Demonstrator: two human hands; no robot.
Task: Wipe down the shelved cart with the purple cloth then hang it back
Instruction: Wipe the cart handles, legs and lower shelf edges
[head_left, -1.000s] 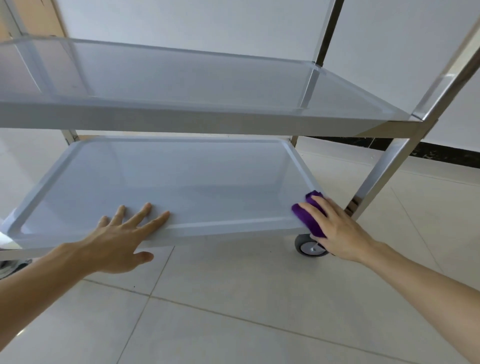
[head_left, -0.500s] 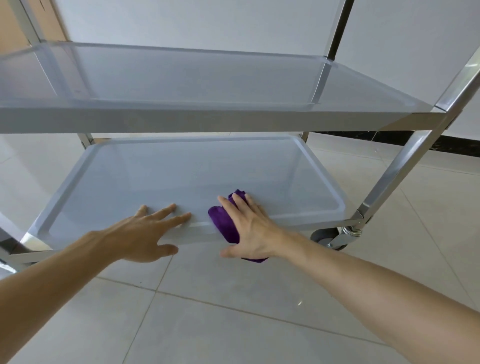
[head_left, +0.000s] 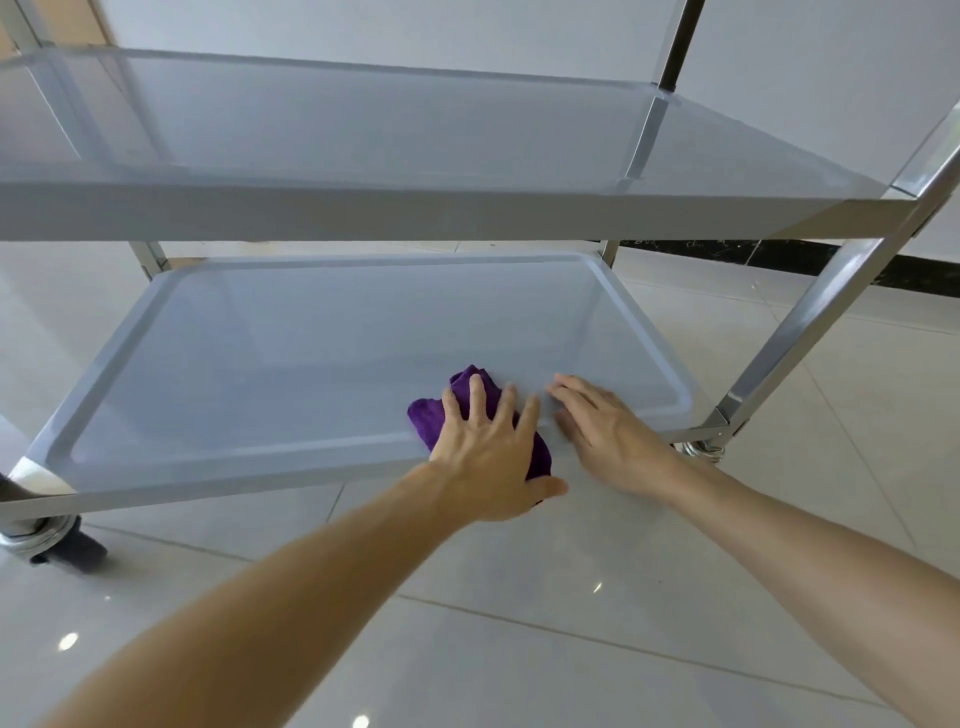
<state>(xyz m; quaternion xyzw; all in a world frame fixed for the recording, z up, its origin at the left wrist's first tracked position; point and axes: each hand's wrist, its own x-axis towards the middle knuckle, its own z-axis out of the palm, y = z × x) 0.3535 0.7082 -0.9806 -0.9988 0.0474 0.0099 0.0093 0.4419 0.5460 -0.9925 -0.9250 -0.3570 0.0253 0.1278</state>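
The floor is glossy pale tile (head_left: 519, 649) with thin grout lines; a white wall with a dark baseboard strip (head_left: 779, 254) stands at the far side. A stainless-steel shelved cart (head_left: 467, 213) occupies the upper part of the view. At the near left, one chrome caster wheel (head_left: 36, 535) carries the cart's corner. The upper shelf (head_left: 363, 130) spans the view from left to right. The lower shelf (head_left: 311, 364), a shallow tray with a raised rim, lies beneath it.

The crumpled purple cloth (head_left: 431, 415) lies on the near edge of the lower shelf, right of centre, partly draped over the rim. The left hand (head_left: 488, 457) presses flat on the cloth, fingers spread and extended, thumb out to the right; it covers the cloth rather than gripping it. Just beside it to the right, the right hand (head_left: 608, 431) lies open and flat on the shelf surface, holding nothing; its outline is blurred. At the near right, a polished square-section upright (head_left: 831, 312) rises from the shelf corner, with a second caster (head_left: 701, 449) below.
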